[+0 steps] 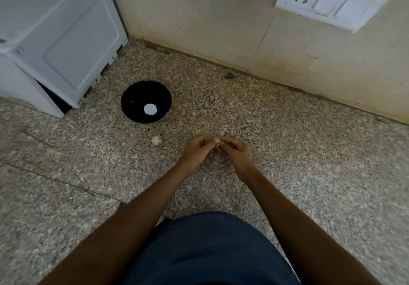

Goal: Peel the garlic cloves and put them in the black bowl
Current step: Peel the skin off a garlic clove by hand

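A small pale garlic clove (217, 142) is pinched between the fingertips of my left hand (197, 151) and my right hand (235, 151), held just above the speckled stone counter. Both hands have curled fingers that meet at the clove. The black bowl (132, 112) stands to the upper left of my hands, with a round white spot at its bottom. A small white garlic bulb piece (156, 140) lies on the counter between the bowl and my left hand.
A white appliance (55, 39) fills the upper left corner, close to the bowl. A beige tiled wall (221, 19) runs along the back, with a white socket and switch plate (332, 0) at upper right. My dark blue clothing (210, 249) shows at the bottom.
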